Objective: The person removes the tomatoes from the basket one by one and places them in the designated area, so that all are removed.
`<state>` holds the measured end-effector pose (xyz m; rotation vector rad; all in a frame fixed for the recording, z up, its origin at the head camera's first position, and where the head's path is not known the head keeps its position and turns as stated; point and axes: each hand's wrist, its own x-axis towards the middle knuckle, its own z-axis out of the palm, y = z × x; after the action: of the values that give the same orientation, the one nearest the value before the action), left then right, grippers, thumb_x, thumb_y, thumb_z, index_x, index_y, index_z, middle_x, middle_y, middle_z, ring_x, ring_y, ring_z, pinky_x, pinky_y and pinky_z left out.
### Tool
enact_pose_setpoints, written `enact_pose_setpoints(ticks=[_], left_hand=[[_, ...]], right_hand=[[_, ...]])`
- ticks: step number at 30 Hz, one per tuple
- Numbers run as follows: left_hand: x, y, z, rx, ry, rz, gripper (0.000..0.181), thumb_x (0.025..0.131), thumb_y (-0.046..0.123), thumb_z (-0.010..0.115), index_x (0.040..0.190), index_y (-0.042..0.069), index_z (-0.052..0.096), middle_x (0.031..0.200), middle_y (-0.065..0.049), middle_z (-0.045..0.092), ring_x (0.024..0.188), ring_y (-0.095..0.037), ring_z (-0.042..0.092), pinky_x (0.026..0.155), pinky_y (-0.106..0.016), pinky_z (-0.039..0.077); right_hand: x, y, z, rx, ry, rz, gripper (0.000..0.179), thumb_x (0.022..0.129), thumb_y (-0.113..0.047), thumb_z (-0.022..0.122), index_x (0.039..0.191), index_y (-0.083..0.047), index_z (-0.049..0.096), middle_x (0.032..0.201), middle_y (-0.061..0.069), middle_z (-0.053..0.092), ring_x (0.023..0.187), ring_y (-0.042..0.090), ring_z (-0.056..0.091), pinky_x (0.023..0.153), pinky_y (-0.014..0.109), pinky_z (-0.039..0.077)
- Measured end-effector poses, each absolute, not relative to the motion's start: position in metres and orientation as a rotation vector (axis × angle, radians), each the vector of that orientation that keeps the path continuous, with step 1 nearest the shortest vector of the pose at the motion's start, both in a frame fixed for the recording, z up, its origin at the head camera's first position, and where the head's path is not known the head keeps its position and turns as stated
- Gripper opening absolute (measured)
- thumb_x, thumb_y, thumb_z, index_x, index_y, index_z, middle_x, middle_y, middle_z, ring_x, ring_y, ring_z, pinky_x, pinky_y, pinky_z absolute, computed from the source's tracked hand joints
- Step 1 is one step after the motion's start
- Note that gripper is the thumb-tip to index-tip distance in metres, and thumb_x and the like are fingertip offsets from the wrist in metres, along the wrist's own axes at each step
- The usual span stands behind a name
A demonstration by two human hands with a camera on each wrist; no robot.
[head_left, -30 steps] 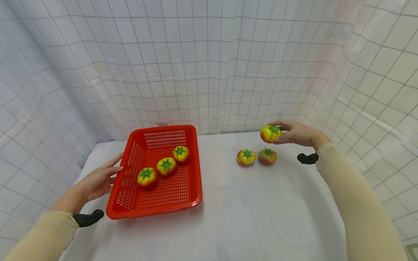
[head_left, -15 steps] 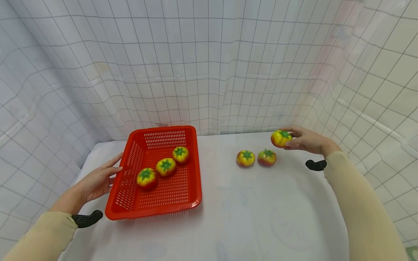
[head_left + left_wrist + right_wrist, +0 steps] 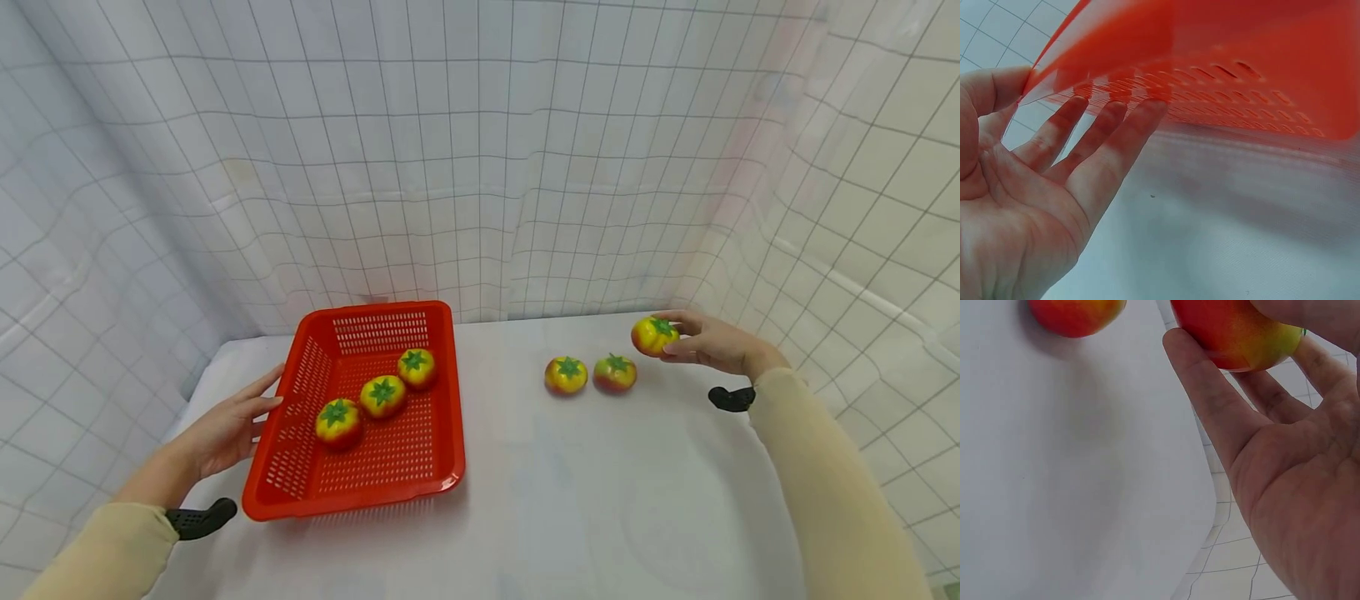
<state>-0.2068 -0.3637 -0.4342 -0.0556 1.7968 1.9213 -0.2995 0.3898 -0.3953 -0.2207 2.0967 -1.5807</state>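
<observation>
My right hand holds a red-and-yellow tomato with a green star-shaped top, between thumb and fingers. In the right wrist view that tomato sits against the fingers near the table's edge; whether it touches the table I cannot tell. Just left of it on the table are a greener tomato and a yellow-red tomato. My left hand grips the left rim of a red plastic basket, thumb at the rim, fingers against the slotted outer wall. Three tomatoes lie inside in a slanting row.
A white table carries everything. White curtains with a grid pattern hang behind it and along both sides, close to the right hand. Black wrist straps show at both sleeves.
My right hand has moved rightward and toward me with the tomato, coming lower beside the greener one. The left hand stays at the basket. The head view has tilted slightly upward.
</observation>
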Motion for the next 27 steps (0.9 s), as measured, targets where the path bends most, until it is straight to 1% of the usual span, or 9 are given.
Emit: enact_pose_setpoints(ticks=[5,11,17,22,27], left_hand=[[-0.207,-0.364,-0.434,-0.056,1.79,1.92,0.071,0.111,0.03,0.044,0.164,0.037,-0.003,0.128,0.013,0.059,0.11,-0.021,0.065,0.092,-0.047,0.057],[-0.208,-0.366,-0.434,-0.06,1.793,1.912,0.07,0.112,0.03,0.044,0.164,0.037,-0.003,0.127,0.013,0.06,0.109,-0.02,0.065,0.091,-0.046,0.058],[-0.21,-0.366,-0.435,-0.057,1.774,1.926,0.07,0.112,0.028,0.043,0.163,0.038,-0.003,0.127,0.013,0.06,0.109,-0.02,0.066,0.091,-0.047,0.057],[-0.21,-0.366,-0.436,-0.06,1.777,1.924,0.07,0.112,0.029,0.043,0.163,0.038,-0.003,0.127,0.014,0.06,0.109,-0.02,0.065,0.091,-0.046,0.058],[-0.21,-0.366,-0.436,-0.055,1.778,1.925,0.07,0.112,0.029,0.043,0.163,0.038,-0.003,0.128,0.014,0.06,0.109,-0.02,0.066,0.091,-0.047,0.057]], right_hand=[[-0.298,0.395,-0.405,-0.171,2.109,-1.59,0.07,0.1,-0.004,0.064,0.158,-0.006,0.025,0.152,0.024,0.026,0.12,0.025,0.058,0.106,0.043,0.046],[-0.295,0.399,-0.414,-0.105,2.118,-1.613,0.074,0.099,-0.005,0.066,0.16,-0.005,0.024,0.154,0.026,0.025,0.123,0.028,0.054,0.108,0.045,0.043],[-0.294,0.404,-0.422,-0.072,2.126,-1.599,0.076,0.099,-0.006,0.067,0.16,-0.004,0.023,0.158,0.028,0.02,0.126,0.03,0.049,0.107,0.041,0.045],[-0.292,0.408,-0.431,-0.044,2.139,-1.568,0.079,0.098,-0.01,0.069,0.161,-0.006,0.023,0.16,0.028,0.016,0.128,0.033,0.045,0.105,0.036,0.048],[-0.29,0.412,-0.439,-0.05,2.141,-1.555,0.078,0.098,-0.01,0.069,0.161,-0.005,0.023,0.161,0.028,0.014,0.131,0.035,0.041,0.106,0.038,0.047]])
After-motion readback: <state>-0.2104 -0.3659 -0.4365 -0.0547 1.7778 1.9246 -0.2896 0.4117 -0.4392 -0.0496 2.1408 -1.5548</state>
